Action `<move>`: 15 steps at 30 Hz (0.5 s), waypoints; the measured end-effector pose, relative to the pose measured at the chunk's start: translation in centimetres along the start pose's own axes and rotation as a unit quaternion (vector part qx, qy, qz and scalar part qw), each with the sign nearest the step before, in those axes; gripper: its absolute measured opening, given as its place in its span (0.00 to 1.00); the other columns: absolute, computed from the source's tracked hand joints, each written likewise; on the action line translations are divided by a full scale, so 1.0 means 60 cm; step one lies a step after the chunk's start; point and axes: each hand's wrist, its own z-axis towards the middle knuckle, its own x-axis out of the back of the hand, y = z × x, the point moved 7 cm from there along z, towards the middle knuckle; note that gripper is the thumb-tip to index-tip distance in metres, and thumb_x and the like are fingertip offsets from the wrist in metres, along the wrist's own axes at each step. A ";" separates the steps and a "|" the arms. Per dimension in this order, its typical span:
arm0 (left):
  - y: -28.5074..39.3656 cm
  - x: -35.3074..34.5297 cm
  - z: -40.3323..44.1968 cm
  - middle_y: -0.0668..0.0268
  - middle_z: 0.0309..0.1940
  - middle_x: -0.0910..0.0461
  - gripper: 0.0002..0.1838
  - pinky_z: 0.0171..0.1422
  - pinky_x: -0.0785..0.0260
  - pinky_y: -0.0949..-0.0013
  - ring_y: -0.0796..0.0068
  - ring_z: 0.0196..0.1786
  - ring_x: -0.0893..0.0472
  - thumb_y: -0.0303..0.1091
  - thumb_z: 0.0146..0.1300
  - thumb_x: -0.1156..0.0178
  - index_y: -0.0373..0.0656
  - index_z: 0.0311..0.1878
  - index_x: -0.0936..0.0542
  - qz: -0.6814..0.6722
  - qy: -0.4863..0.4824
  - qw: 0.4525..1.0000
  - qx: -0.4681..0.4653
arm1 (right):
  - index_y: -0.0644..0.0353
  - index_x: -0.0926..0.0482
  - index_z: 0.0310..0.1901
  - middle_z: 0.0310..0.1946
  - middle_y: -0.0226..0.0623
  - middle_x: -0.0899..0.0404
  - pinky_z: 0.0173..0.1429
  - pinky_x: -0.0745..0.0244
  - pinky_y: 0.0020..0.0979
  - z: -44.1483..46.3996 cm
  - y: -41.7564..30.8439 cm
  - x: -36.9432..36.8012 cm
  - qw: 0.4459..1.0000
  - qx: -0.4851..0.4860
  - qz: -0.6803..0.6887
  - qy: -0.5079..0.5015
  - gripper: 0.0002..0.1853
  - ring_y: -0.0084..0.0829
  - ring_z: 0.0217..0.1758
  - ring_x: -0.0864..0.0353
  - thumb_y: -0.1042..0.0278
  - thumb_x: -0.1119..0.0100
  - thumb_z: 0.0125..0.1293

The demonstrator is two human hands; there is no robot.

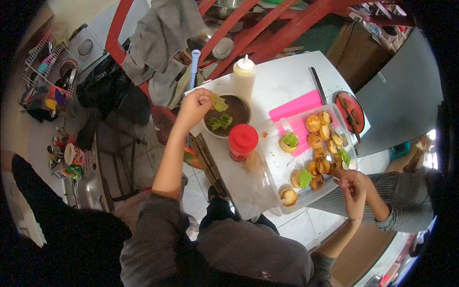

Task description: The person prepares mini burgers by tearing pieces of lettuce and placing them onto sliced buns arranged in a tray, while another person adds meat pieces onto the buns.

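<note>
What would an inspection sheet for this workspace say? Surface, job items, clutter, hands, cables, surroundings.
Surface: white table
Job items: bowl with greens inside; clear box of browned rounds, some topped with green
Clutter: squeeze bottle, red-lidded jar, pink board, red dish
Left hand: pinching a leaf over the bowl
Right hand: by the box; grip unclear, overlaps a co-worker's hand
Cables: nothing seen on the table
Surroundings: red frame, grey cloth, dish rack, co-worker's striped sleeve
</note>
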 end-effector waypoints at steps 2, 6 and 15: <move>0.077 0.003 -0.028 0.69 0.24 0.24 0.06 0.31 0.37 0.83 0.86 0.27 0.26 0.23 0.54 0.44 0.34 0.35 0.28 -0.040 0.009 0.999 -0.016 | 0.66 0.26 0.44 0.31 0.29 0.26 0.39 0.34 0.18 0.009 0.009 -0.004 0.998 -0.046 0.042 -0.003 0.12 0.18 0.34 0.30 0.74 0.45 0.59; 0.223 -0.012 -0.103 0.68 0.28 0.23 0.08 0.33 0.37 0.83 0.87 0.31 0.26 0.23 0.53 0.41 0.36 0.36 0.27 -0.108 0.010 0.992 -0.068 | 0.67 0.27 0.47 0.41 0.35 0.24 0.48 0.33 0.20 0.054 -0.137 -0.055 0.987 0.063 0.143 -0.025 0.14 0.21 0.43 0.27 0.75 0.48 0.59; 0.253 -0.255 -0.185 0.70 0.28 0.22 0.07 0.30 0.39 0.84 0.88 0.28 0.26 0.28 0.57 0.42 0.37 0.37 0.27 -0.196 -0.149 0.969 0.006 | 0.66 0.26 0.43 0.35 0.30 0.22 0.41 0.28 0.20 0.047 -0.180 -0.157 0.894 0.056 0.430 -0.115 0.11 0.19 0.37 0.24 0.79 0.44 0.57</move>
